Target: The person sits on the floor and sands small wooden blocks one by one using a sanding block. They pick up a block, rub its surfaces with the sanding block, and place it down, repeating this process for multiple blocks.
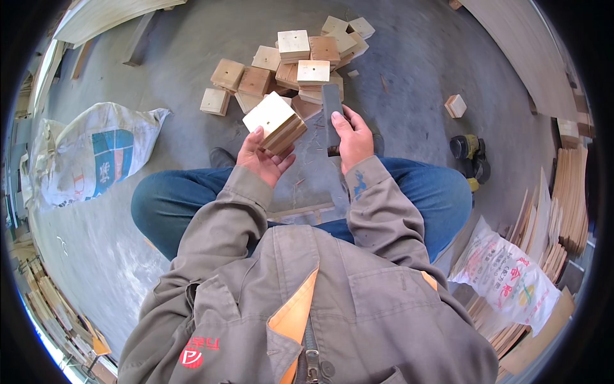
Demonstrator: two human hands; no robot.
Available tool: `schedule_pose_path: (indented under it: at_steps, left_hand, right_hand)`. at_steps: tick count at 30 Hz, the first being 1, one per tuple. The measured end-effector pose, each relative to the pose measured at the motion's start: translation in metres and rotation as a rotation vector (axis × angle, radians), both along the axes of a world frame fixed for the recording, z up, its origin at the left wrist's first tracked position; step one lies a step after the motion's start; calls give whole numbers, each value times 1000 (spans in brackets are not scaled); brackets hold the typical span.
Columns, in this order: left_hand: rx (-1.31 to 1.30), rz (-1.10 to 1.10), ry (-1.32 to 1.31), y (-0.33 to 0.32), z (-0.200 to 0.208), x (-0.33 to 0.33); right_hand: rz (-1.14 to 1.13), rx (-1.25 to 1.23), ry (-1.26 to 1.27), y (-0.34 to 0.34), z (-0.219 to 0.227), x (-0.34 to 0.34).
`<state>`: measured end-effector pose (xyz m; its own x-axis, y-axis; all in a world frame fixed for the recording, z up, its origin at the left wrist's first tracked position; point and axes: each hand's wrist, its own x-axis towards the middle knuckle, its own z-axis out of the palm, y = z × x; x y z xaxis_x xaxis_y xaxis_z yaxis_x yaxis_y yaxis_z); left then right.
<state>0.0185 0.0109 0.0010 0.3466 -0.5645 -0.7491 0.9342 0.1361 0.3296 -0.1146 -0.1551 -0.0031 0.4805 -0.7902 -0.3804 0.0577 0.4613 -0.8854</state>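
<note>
The left hand (267,157) holds a block (274,121) low—likely to leave its top exposed—while the right hand (355,139) grips a grey bar (330,105).

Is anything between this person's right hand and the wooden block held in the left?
Yes: the flat grey bar gripped in the right hand itself, on the side facing the wooden block. Nothing else visible stands between bar and block.
</note>
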Motion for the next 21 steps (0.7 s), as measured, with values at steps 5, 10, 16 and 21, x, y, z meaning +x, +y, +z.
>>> schedule_pose_path:
  at_steps: [5,10,16,21]
  left_hand:
    - [18,74,-14,-1,3,2]
    - [-69,33,-112,6,-7,2]
    - [-52,-77,-234,3,3,-3]
    - [-114,-147,-413,0,0,3]
  right_hand:
    - [3,-6,9,3,4,0]
    - [45,50,23,3,4,0]
    - [61,324,-140,8,13,2]
    - [94,385,-162,2,1,-2]
